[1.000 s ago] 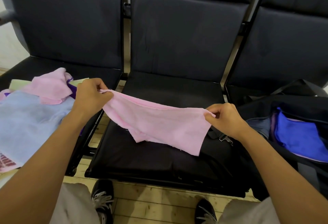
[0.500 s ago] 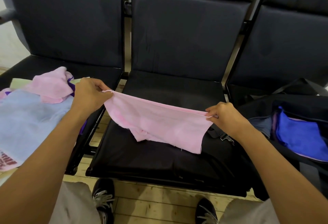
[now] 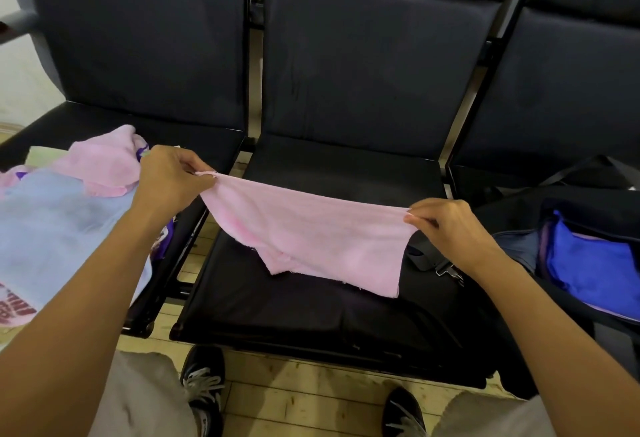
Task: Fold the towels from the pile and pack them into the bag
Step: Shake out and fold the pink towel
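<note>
A pink towel (image 3: 311,229) hangs stretched over the middle black seat (image 3: 311,312). My left hand (image 3: 169,180) pinches its left top corner, and my right hand (image 3: 446,225) pinches its right top corner. The towel's lower edge droops onto the seat cushion. The pile of towels (image 3: 62,215) lies on the left seat, with a pale blue one on top and another pink one behind it. On the right seat sits the open black bag (image 3: 571,204) with a folded blue towel (image 3: 595,267) inside.
Three black chairs stand in a row with metal frames between them. A bag strap with a metal clip (image 3: 446,268) lies on the middle seat's right side. My two shoes (image 3: 204,384) stand on the wooden floor below.
Both hands have drawn slightly further apart, pulling the pink towel's top edge tighter and straighter. The pile and the bag have not moved.
</note>
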`<state>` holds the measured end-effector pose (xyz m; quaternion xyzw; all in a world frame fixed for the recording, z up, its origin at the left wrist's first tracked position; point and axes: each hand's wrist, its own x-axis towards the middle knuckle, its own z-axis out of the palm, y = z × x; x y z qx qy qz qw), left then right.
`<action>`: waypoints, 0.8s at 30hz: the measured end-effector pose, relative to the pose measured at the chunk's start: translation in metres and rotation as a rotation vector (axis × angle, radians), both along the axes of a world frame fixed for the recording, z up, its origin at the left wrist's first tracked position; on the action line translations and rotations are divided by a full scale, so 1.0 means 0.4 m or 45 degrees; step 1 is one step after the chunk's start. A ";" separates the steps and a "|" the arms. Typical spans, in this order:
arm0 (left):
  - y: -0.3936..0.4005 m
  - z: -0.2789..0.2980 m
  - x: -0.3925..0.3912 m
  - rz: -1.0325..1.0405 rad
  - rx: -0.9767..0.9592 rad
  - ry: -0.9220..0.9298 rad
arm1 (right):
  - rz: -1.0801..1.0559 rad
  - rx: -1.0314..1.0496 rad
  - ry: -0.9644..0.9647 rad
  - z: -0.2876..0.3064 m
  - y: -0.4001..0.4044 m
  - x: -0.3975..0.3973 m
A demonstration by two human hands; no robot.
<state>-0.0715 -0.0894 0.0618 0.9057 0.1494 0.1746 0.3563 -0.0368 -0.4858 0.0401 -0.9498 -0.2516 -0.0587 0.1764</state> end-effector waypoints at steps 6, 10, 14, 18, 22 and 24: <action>0.006 0.004 0.003 0.012 -0.028 0.057 | -0.119 0.158 -0.094 0.005 0.006 -0.001; -0.006 -0.001 0.005 -0.018 0.109 0.072 | -0.214 0.183 -0.029 0.001 0.000 0.004; -0.022 0.009 0.009 -0.061 0.009 0.042 | -0.268 0.039 -0.182 -0.009 0.007 0.013; -0.026 0.034 0.004 -0.151 -0.505 -0.030 | -0.490 0.268 -0.289 0.033 0.016 0.010; -0.052 0.080 -0.006 -0.246 -0.465 -0.326 | -0.475 0.801 -0.244 0.082 0.027 -0.002; -0.069 0.109 -0.017 -0.252 -0.475 -0.492 | -0.462 0.904 -0.284 0.104 0.037 -0.009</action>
